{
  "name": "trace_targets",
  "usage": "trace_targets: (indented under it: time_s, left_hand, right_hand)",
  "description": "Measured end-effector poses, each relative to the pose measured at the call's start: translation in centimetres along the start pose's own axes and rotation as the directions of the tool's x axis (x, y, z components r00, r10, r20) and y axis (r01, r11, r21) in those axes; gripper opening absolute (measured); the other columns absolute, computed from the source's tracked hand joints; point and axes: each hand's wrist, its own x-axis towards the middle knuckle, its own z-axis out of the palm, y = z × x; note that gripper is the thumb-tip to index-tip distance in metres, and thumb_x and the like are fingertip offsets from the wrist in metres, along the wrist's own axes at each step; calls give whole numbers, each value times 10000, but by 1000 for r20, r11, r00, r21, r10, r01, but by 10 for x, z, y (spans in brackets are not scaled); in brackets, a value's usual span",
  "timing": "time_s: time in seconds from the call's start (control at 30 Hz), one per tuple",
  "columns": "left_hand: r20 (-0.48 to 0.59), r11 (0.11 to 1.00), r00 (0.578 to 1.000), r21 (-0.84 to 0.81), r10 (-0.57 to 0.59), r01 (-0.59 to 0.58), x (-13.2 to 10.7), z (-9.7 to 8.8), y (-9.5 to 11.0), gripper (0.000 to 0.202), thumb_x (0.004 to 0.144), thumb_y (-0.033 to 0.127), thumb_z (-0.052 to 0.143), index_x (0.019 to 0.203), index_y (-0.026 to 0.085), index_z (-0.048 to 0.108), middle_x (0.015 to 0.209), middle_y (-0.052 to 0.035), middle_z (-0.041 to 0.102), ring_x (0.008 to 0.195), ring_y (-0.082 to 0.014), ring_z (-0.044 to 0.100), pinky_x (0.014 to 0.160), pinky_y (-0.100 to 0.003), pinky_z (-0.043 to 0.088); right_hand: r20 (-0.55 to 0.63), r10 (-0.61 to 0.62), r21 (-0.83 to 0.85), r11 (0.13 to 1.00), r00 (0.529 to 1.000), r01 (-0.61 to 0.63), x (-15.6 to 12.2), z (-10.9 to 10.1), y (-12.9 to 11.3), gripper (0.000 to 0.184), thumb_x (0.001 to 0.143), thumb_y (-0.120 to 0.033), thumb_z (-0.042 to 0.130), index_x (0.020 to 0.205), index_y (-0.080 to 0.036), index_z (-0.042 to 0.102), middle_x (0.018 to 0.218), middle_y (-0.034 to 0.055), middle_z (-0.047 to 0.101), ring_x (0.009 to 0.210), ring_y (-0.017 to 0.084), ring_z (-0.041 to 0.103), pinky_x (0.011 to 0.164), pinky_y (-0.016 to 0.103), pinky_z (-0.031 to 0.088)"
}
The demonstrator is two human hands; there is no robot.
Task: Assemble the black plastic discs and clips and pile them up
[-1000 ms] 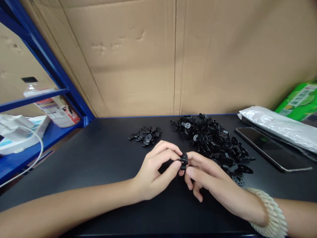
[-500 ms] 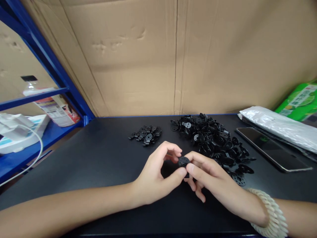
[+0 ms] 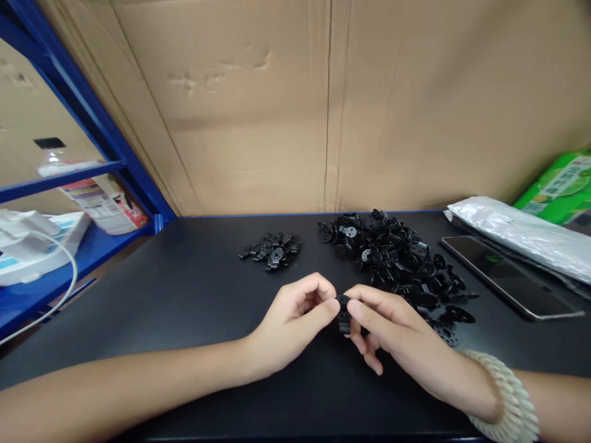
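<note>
My left hand and my right hand meet over the black table, both pinching one small black plastic part between thumb and fingers. The part is round with a short tab below; most of it is hidden by my fingertips. A large heap of the same black parts lies just behind my right hand. A small pile of black parts lies further back, beyond my left hand. A pale coiled band circles my right wrist.
A dark phone lies flat at the right, with a silvery plastic bag and a green package behind it. Cardboard walls the back. A blue shelf at left holds a bottle, white items and a cable.
Both hands have stayed together on the part and dropped slightly nearer to me. The part has turned in my fingers, and my left fingers have curled in tighter.
</note>
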Motion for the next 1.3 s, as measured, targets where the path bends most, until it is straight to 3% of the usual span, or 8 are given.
trace_targets:
  time_s: [0.77,0.97,1.07,1.13,1.2,1.3]
  left_hand:
    - [-21,996,997,-57,-72,71,-2,3,2,154,833,239,595,720,143,552,642,27,503,624,-111,443,609,-236,381]
    - [-34,999,999,-22,-33,32,-6,3,3,172,851,277,592,745,148,551,667,14,534,640,-120,482,622,-241,406]
    - [-141,986,986,149,94,-72,1,-12,9,177,864,300,559,764,155,554,697,3,549,662,-133,507,628,-247,416]
    - [-284,935,933,335,221,-120,12,-30,14,186,867,318,530,769,163,554,706,5,544,667,-137,506,630,-249,414]
    - [-400,865,867,497,296,-67,25,-55,17,178,853,311,514,749,169,544,709,5,546,679,-146,504,650,-260,407]
    - [-440,817,850,576,290,19,44,-90,14,129,788,253,548,699,164,579,701,-5,563,669,-162,495,650,-283,385]
  right_hand:
    - [-62,15,-72,997,998,-20,-1,1,-1,424,884,-540,516,685,-164,511,550,-48,487,379,63,463,374,176,389]
    - [-23,29,-25,999,999,-29,-1,2,-1,401,922,-520,476,738,-165,516,590,-40,497,418,70,482,399,186,436]
    - [-9,8,-4,1000,1000,-9,-3,3,-4,355,923,-499,489,833,-163,559,702,-11,515,524,92,502,412,188,456]
    - [-6,3,12,1000,1000,-3,-6,3,-6,328,925,-482,493,910,-165,576,750,3,517,585,108,506,419,185,457]
    - [11,3,17,1000,1000,-3,-7,3,-7,323,931,-469,488,925,-161,585,755,8,518,593,109,496,429,185,451]
    - [30,-5,9,1000,1000,5,-8,3,-6,337,940,-463,474,882,-152,592,750,12,523,584,102,485,445,188,441]
